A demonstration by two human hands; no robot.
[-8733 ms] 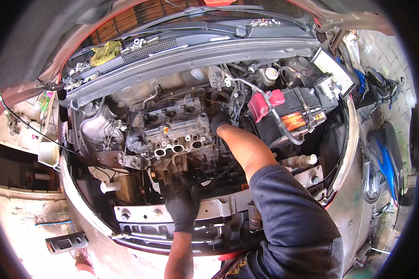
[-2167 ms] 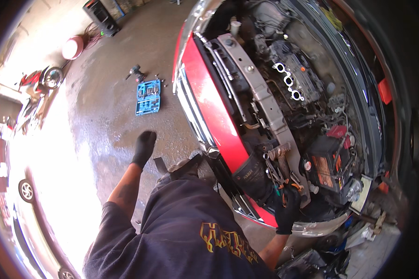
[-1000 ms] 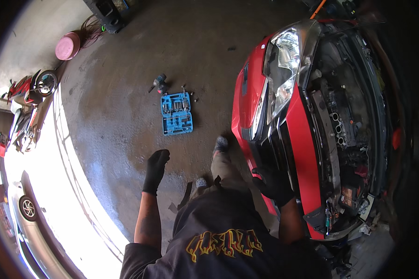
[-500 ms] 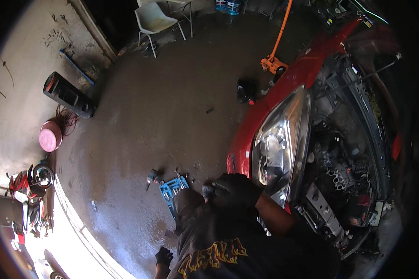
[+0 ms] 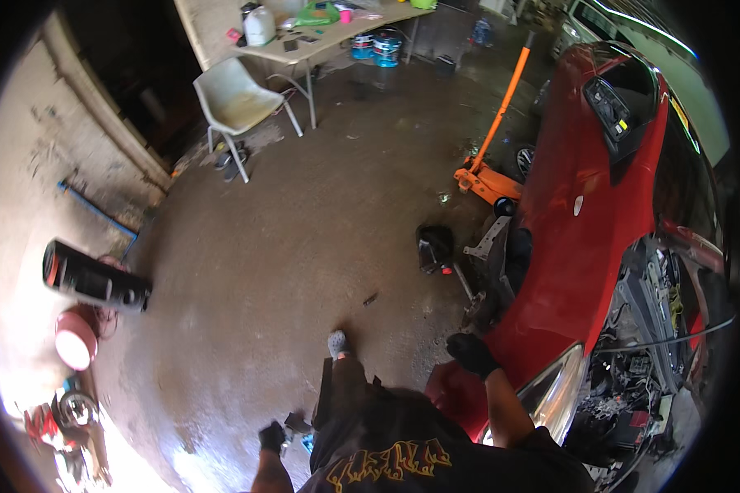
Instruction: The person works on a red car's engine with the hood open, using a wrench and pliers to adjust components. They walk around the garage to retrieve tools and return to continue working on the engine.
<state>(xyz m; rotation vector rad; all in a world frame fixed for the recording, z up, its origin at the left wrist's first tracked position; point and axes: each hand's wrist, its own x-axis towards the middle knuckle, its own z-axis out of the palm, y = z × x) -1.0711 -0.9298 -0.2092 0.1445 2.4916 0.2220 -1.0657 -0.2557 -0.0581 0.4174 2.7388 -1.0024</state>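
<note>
Red glossy curved fender (image 5: 543,304), black-gloved right hand (image 5: 473,355)

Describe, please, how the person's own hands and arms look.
The left hand and right hand wear black gloves that end near the wrist. The right forearm is bare below a short, dark sleeve.

Bottom centre: we get only a sliver of the blue object (image 5: 307,443), rest hidden by the shirt (image 5: 370,456). Left hand (image 5: 272,436), lower left, too small to read its grip. Right hand (image 5: 473,355), lower right: palm hidden; can't confirm contact with the red fender (image 5: 551,296). Top edge crops the table (image 5: 337,41).
</note>
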